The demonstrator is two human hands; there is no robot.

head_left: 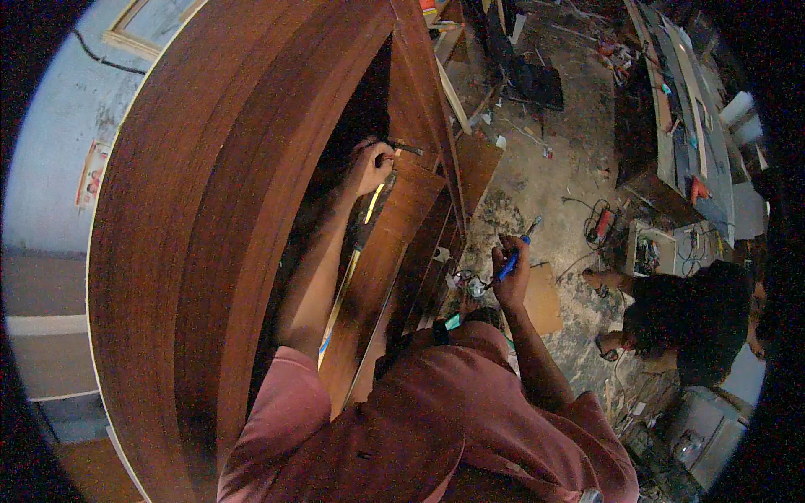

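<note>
A large brown wood-grain cabinet (201,168) fills the left side. My left hand (373,169) reaches into its dark opening, with the fingers curled. A thin dark bar (408,148) lies right by these fingers; whether they grip it is hidden. Below the hand, a narrow strip with yellow on it (373,205) runs along the edge of a brown panel (402,201). Out to the right, my right hand (511,272) is closed around a slim blue tool (508,265). Its greyish tip points up and away; its exact kind is too small to tell.
Another person (713,323) crouches at the right. Near them are a tool box (654,251) and a red device with a cord (599,226). A tan board (543,302) lies on the stained floor beyond my right hand. A long cluttered bench (692,126) stands far right.
</note>
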